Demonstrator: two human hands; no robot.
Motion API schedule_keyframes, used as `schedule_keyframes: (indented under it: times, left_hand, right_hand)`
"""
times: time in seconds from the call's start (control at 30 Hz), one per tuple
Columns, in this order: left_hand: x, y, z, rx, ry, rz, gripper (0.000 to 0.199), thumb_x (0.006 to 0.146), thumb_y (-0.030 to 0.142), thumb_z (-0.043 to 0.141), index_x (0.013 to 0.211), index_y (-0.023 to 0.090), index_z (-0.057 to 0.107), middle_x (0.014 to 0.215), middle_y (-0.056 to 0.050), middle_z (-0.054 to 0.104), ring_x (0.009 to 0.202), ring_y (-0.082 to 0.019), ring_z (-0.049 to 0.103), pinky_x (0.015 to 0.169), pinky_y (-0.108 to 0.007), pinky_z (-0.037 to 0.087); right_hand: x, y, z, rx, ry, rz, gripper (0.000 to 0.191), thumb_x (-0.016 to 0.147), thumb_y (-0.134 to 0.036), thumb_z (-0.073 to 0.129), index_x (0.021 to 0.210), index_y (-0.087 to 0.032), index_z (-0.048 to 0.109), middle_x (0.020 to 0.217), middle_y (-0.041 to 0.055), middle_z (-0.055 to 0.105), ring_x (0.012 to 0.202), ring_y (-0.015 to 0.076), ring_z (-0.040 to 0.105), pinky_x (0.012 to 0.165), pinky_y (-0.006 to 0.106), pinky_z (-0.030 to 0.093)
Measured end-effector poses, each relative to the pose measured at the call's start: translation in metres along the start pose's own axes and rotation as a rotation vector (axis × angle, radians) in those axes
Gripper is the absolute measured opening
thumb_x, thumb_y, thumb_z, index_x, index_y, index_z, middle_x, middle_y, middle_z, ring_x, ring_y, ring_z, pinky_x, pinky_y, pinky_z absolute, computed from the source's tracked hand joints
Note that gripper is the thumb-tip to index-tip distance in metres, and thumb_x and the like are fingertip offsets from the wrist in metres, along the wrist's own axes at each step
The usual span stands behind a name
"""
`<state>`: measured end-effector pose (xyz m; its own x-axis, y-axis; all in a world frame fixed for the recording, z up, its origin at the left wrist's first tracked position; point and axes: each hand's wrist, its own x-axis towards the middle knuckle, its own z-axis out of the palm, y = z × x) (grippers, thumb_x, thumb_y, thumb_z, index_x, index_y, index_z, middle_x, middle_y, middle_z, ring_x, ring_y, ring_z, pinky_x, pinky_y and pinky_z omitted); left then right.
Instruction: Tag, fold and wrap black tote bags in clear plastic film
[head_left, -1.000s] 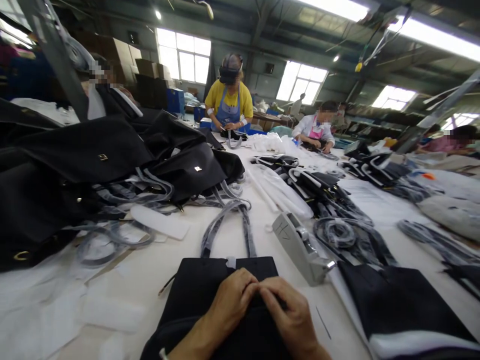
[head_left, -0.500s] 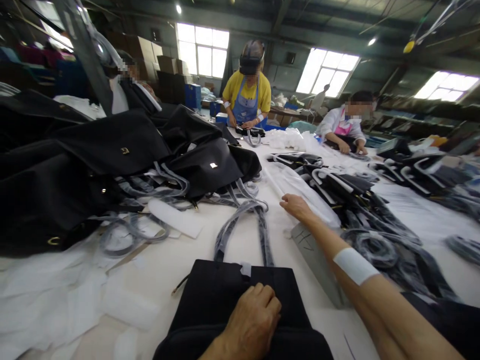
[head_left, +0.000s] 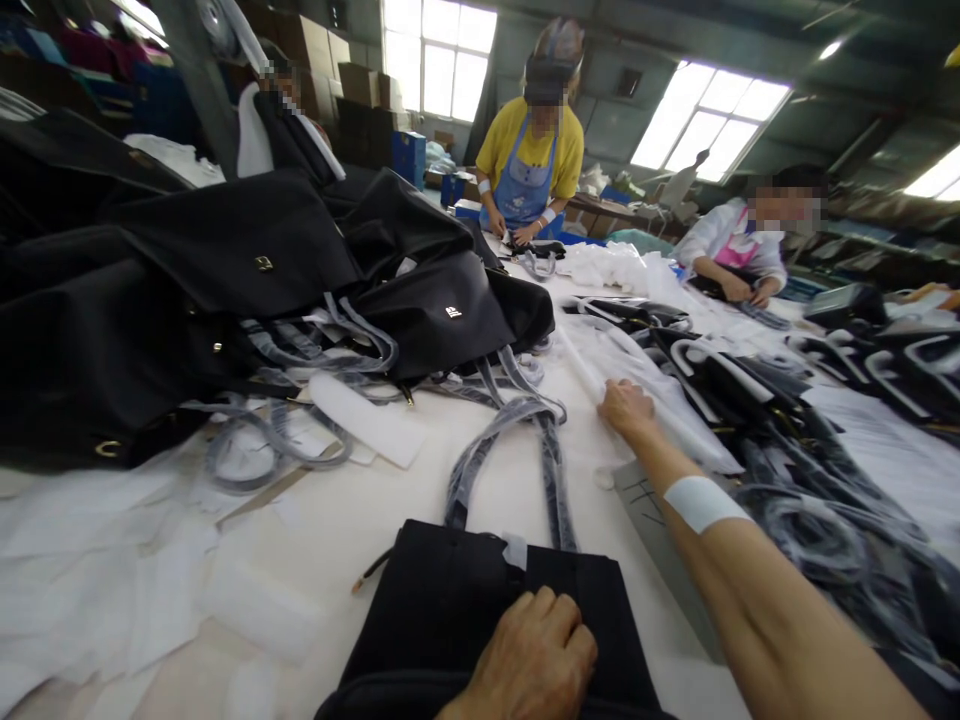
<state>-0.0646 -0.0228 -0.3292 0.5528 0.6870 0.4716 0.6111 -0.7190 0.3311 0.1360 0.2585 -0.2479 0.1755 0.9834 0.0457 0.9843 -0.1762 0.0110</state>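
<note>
A black handbag (head_left: 450, 590) lies in front of me, its two handles (head_left: 553, 470) wrapped in clear film and stretched away from me. A small white tab (head_left: 515, 552) sits at its top edge, and a zip pull shows on its left. My left hand (head_left: 529, 650) rests on the bag with curled fingers, its fingertips hidden beneath the knuckles. Farther out, my right hand (head_left: 628, 408) is closed at the left edge of a stack of clear plastic bags (head_left: 675, 415). The fingertips seem to pinch the plastic.
Black bags (head_left: 247, 240) are heaped on the left, above loose white sheets (head_left: 97, 580). A grey box (head_left: 660, 530) stands under my right forearm. More handbags with wrapped handles (head_left: 757, 400) lie to the right. Two co-workers (head_left: 529, 150) work across the table.
The view has turned slightly left and tilted down, so the scene sits farther right. My right hand stays at the plastic, with its fingers more drawn in. My left hand remains on the bag.
</note>
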Motion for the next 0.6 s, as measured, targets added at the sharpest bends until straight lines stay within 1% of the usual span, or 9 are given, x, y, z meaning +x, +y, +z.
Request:
schedule_keyframes:
  times: [0.07,0.13,0.2,0.27,0.3,0.37,0.47,0.53,0.6]
  left_hand:
    - [0.001,0.0,0.001,0.008,0.011,-0.002,0.023,0.08,0.026,0.071,0.081,0.019,0.05,0.08,0.0,0.053,0.069,-0.017,0.048,0.052,-0.033,0.028]
    - [0.001,-0.001,0.002,0.017,0.007,0.002,0.022,0.083,0.029,0.069,0.08,0.019,0.05,0.079,0.0,0.053,0.066,-0.017,0.047,0.051,-0.033,0.027]
    - [0.003,-0.002,0.002,0.027,-0.015,0.015,0.023,0.084,0.031,0.068,0.078,0.019,0.05,0.077,0.0,0.054,0.064,-0.016,0.046,0.049,-0.033,0.025]
    - [0.004,-0.002,0.001,0.032,-0.03,0.033,0.024,0.085,0.032,0.067,0.077,0.019,0.05,0.077,0.0,0.054,0.063,-0.016,0.045,0.049,-0.033,0.025]
    - [0.004,-0.001,0.0,0.033,-0.031,0.041,0.024,0.086,0.033,0.067,0.077,0.019,0.05,0.077,0.0,0.054,0.063,-0.016,0.046,0.049,-0.033,0.025]
    - [0.004,-0.001,0.001,0.046,-0.004,0.048,0.024,0.086,0.034,0.067,0.078,0.019,0.05,0.076,0.0,0.054,0.063,-0.016,0.046,0.049,-0.032,0.025]
    - [0.002,-0.002,0.007,0.094,0.114,0.054,0.025,0.083,0.031,0.07,0.077,0.019,0.049,0.072,0.001,0.052,0.061,-0.016,0.045,0.048,-0.032,0.024]
    - [-0.001,-0.006,0.015,0.109,0.193,0.087,0.027,0.084,0.032,0.069,0.073,0.019,0.048,0.066,0.001,0.048,0.058,-0.015,0.044,0.046,-0.031,0.022]
    - [-0.004,-0.01,0.021,0.054,0.227,0.17,0.033,0.087,0.038,0.065,0.067,0.019,0.047,0.062,0.001,0.046,0.055,-0.014,0.042,0.045,-0.03,0.02]
  right_hand:
    - [-0.014,-0.015,-0.01,0.047,0.097,-0.098,0.036,0.092,-0.021,0.047,0.125,-0.009,0.057,0.126,0.0203,0.057,0.12,0.0317,0.051,0.1,0.044,0.04]
    - [-0.034,-0.032,-0.018,0.111,0.153,-0.226,0.037,0.096,-0.023,0.038,0.127,-0.015,0.056,0.127,0.0129,0.058,0.116,0.0233,0.054,0.1,0.034,0.04]
    - [-0.055,-0.049,-0.02,0.207,0.163,-0.432,0.038,0.093,-0.021,0.038,0.126,-0.019,0.057,0.126,0.0075,0.06,0.112,0.019,0.056,0.098,0.028,0.042]
    - [-0.071,-0.066,-0.016,0.267,0.151,-0.633,0.046,0.085,-0.014,0.046,0.129,-0.021,0.056,0.131,0.006,0.058,0.116,0.0207,0.054,0.098,0.03,0.041]
    - [-0.076,-0.074,-0.012,0.27,0.143,-0.682,0.052,0.08,-0.011,0.05,0.13,-0.023,0.056,0.133,0.0061,0.057,0.118,0.0226,0.053,0.099,0.032,0.04]
    - [-0.08,-0.092,-0.001,0.237,0.137,-0.645,0.054,0.073,-0.006,0.054,0.123,-0.024,0.062,0.128,0.0073,0.061,0.114,0.0256,0.055,0.098,0.037,0.04]
    - [-0.078,-0.119,0.015,0.244,0.196,-0.453,0.029,0.076,-0.007,0.056,0.096,-0.02,0.073,0.104,0.0114,0.068,0.102,0.0285,0.059,0.094,0.043,0.04]
    - [-0.079,-0.131,0.024,0.288,0.285,-0.345,0.023,0.08,-0.012,0.055,0.094,-0.018,0.072,0.11,0.0139,0.066,0.107,0.0308,0.057,0.097,0.047,0.038]
    - [-0.084,-0.135,0.032,0.335,0.374,-0.277,0.026,0.083,-0.016,0.054,0.103,-0.02,0.07,0.129,0.0126,0.058,0.119,0.0305,0.051,0.103,0.048,0.033]
